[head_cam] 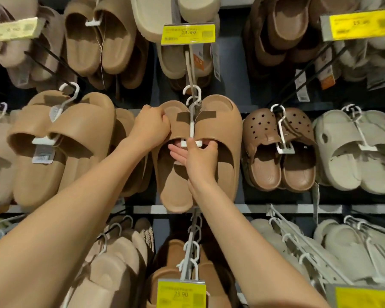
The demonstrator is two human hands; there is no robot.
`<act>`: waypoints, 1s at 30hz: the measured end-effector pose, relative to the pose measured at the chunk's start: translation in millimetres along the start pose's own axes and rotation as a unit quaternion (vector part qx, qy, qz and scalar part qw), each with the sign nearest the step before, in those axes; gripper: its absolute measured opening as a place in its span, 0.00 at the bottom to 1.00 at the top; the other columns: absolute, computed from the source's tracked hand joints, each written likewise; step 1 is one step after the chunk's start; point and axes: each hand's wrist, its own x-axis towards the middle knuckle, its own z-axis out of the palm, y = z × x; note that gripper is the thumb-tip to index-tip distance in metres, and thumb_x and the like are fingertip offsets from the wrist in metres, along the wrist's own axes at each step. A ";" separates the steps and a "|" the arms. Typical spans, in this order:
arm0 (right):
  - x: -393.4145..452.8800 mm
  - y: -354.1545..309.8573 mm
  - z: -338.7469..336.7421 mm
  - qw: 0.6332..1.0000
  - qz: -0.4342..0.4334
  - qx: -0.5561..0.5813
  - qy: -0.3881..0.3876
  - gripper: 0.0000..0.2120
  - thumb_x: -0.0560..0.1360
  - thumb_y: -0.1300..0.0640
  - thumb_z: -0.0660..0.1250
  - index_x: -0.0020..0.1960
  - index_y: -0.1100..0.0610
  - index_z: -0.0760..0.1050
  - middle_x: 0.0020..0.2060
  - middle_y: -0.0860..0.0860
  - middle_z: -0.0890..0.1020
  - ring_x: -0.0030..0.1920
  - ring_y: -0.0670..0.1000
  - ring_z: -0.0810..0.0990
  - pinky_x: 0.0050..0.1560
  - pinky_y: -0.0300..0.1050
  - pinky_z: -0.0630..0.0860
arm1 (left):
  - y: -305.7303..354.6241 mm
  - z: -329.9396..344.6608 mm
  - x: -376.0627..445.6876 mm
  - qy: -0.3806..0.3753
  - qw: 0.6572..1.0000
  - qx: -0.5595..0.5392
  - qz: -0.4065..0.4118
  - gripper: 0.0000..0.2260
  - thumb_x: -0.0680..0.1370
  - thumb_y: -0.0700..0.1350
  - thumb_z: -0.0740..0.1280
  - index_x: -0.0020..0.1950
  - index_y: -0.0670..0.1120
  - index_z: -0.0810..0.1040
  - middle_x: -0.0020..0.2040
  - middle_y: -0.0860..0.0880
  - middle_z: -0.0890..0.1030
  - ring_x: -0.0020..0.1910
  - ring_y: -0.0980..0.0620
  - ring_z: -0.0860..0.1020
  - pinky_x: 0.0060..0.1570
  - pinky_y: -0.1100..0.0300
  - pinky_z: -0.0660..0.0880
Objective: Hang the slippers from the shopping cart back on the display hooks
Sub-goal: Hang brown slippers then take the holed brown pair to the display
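The tan slipper pair (211, 138) is gripped at nine o'clock by the left hand (150, 127); its white hanger (191, 132) is pinched at six o'clock by the right hand (198, 158).

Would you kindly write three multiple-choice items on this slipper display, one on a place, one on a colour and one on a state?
1. What hangs just right of the tan slippers being handled?
A. brown perforated clogs
B. black boots
C. red sandals

2. What colour are the price tags?
A. blue
B. yellow
C. pink

3. What is the left hand doing?
A. hanging free
B. gripping the left slipper's toe end
C. holding a price tag

Answers:
1. A: the clogs hang on the next hook to the right.
2. B: every tag in view is yellow.
3. B: its fingers curl round the slipper's edge, while the right hand holds the white hanger at its base.
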 end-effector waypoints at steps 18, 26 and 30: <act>-202.4 -243.4 -216.2 0.618 -0.337 -0.650 0.287 0.12 0.75 0.55 0.67 0.54 0.58 0.70 0.42 0.48 0.78 0.42 0.51 0.80 0.42 0.46 0.76 | 309.7 -3.0 -130.7 0.080 0.951 -0.227 0.195 0.14 0.78 0.45 0.56 0.55 0.42 0.77 0.55 0.39 0.76 0.57 0.39 0.72 0.54 0.48 0.67; -396.0 -336.2 -276.1 0.237 -0.153 -0.842 0.459 0.17 0.73 0.59 0.67 0.60 0.61 0.71 0.54 0.58 0.78 0.54 0.60 0.75 0.48 0.50 0.69 | 466.5 -9.3 -254.9 -0.073 0.817 -0.479 0.313 0.13 0.76 0.44 0.58 0.53 0.39 0.77 0.52 0.35 0.77 0.53 0.35 0.74 0.52 0.47 0.66; -480.4 -337.4 -248.5 0.119 -0.076 -0.836 0.530 0.25 0.71 0.60 0.69 0.66 0.63 0.69 0.61 0.61 0.74 0.62 0.62 0.71 0.60 0.54 0.70 | 510.5 -43.1 -317.8 -0.134 0.723 -0.569 0.368 0.15 0.74 0.45 0.57 0.52 0.38 0.77 0.51 0.34 0.77 0.51 0.35 0.75 0.51 0.45 0.70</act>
